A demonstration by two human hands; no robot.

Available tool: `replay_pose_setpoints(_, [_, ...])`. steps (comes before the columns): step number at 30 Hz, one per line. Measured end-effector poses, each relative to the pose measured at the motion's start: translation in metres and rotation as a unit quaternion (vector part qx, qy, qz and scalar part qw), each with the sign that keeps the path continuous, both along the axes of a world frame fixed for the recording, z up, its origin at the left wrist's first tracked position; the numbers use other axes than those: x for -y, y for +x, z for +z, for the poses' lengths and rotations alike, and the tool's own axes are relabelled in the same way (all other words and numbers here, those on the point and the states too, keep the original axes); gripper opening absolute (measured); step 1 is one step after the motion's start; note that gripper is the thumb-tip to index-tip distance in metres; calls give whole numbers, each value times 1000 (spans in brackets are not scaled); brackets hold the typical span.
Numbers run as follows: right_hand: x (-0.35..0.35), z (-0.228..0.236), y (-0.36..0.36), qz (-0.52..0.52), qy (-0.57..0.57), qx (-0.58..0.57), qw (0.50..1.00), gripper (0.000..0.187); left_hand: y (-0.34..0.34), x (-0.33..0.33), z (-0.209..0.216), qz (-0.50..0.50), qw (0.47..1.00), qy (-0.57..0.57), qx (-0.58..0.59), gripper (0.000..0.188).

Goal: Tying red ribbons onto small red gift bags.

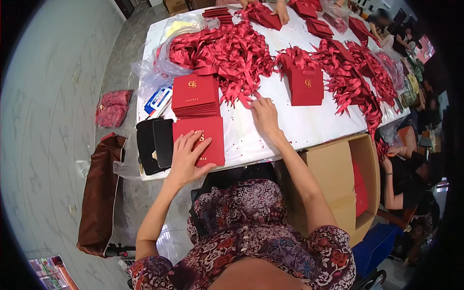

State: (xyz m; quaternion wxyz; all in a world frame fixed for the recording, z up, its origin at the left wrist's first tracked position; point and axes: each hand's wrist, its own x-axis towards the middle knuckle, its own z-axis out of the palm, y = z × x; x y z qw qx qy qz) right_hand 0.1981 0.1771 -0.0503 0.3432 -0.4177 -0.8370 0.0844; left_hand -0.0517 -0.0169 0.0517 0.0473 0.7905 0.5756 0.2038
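Note:
My left hand [186, 155] lies with spread fingers on a flat red paper bag [212, 131] with gold print, near the table's front edge. Beyond it stands a stack of similar red bags [195, 94]. Out to the right, my right hand [265, 115] has its fingers drawn together at the near end of a big heap of red ribbons [237, 55]. A ribbon end [245, 101] runs to its fingertips and seems pinched there; the thumb is partly hidden.
Left of the bag lie a black case [150, 145] and a blue-and-white packet [158, 100]. More ribboned red bags [307, 87] lie to the right. An open cardboard box [333, 179] stands by the table's right front. Another person's hands [280, 12] work at the far side.

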Motion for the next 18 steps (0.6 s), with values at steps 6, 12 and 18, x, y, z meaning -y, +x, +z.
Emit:
replay_pose_setpoints(6, [42, -1, 30, -5, -33, -33, 999, 19, -2, 10, -4, 3, 998, -47, -41, 79])
replay_pose_setpoints(12, [85, 36, 21, -28, -53, -106, 993, 26, 2, 10, -14, 26, 998, -38, -49, 81])
replay_pose_setpoints(18, [140, 23, -38, 158, -356, -204, 898, 63, 0, 6, -14, 17, 999, -44, -27, 81])
